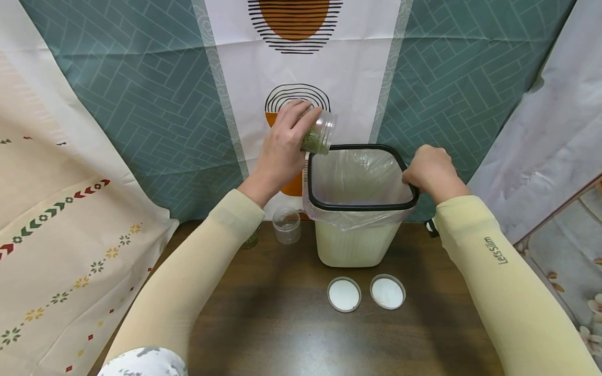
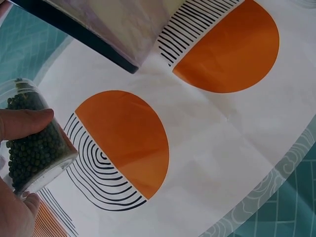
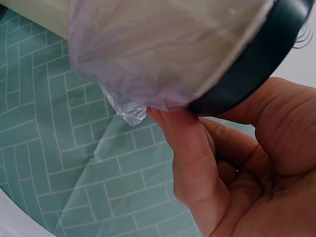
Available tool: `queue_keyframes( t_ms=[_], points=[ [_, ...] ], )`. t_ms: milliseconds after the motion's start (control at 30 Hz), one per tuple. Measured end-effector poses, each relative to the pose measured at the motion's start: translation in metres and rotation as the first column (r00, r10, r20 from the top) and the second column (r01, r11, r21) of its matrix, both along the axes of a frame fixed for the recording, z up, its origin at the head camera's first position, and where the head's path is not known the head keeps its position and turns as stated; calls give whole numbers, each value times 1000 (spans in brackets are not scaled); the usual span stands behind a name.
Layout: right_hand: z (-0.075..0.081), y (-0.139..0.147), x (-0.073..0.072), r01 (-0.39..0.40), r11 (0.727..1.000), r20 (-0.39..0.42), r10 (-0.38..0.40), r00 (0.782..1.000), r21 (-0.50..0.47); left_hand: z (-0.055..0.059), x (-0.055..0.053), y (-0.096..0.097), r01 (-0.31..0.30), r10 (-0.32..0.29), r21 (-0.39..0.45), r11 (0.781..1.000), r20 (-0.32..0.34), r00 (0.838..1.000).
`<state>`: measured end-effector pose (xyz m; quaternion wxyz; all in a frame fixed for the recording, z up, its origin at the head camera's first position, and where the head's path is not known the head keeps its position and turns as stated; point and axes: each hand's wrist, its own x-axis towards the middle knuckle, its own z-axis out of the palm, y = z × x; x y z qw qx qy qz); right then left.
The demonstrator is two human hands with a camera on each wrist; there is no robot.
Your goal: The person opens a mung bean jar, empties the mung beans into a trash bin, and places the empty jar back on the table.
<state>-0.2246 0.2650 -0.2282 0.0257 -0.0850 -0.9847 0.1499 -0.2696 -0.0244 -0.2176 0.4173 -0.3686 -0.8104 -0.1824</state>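
My left hand [image 1: 284,137] grips a clear jar [image 1: 326,130] partly filled with small green beans [image 2: 30,155]. The jar is tipped on its side, its mouth towards the left rim of a pale trash bin [image 1: 355,244]. In the left wrist view the thumb lies along the jar wall, and the beans are still inside. A thin plastic liner [image 1: 364,175] covers the bin's inside and folds out under the black rim ring [image 1: 362,208]. At the right corner my right hand [image 1: 433,169] pinches that rim, thumb on one side and fingers on the other.
Left of the bin stands a clear jar [image 1: 287,225]. Another container with green contents [image 1: 250,242] is partly hidden behind the left forearm. Two round white lids [image 1: 344,295] lie in front of the bin on the brown table [image 1: 282,324]. A patterned curtain [image 1: 160,104] hangs close behind.
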Motion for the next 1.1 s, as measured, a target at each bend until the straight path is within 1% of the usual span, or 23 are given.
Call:
queue_keyframes(
  t_ms=[133,333,567,767,1100],
  points=[
    [1,-1,-1,3,1000,2,-3,1000,0,0,0,-1,3,-3,2,1000,7,1000],
    [1,-2,-1,1,1000,7,-1,1000,16,-1,1,-1,-10,10,-6,1000,29,1000],
    [0,-2,2,7,1000,4,-8,1000,15,-3,2,0,-7,7,-11,1000,20,1000],
    [0,-3,2,7,1000,7,-7,1000,12,-5,0,-2,4,-4,2,1000,10,1000],
    [1,-2,1,5,1000,2,-5,1000,16,-4,0,-1,-5,5,-6,1000,8,1000]
  ],
)
